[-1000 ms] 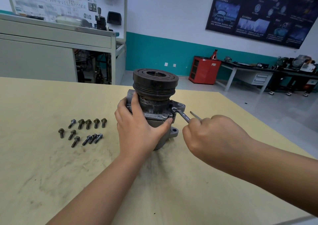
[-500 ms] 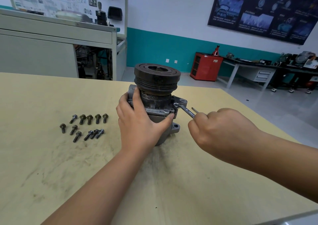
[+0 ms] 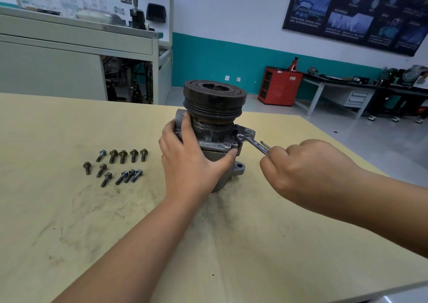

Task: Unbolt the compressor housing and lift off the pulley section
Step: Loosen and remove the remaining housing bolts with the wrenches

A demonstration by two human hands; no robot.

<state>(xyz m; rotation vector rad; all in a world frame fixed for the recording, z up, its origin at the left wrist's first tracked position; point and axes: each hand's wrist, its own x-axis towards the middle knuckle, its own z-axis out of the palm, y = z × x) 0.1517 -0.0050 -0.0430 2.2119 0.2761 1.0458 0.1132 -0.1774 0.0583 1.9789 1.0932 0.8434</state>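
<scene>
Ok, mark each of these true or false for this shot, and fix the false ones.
1. The pulley sits atop the compressor. True.
2. The left hand grips the compressor. True.
3. The right hand holds a screwdriver. False: it holds a wrench, whose end is at the compressor's flange.
4. The bolts lie right of the compressor. False: they lie on the table to its left.
5. The compressor lies on its side. False: it stands upright.
</scene>
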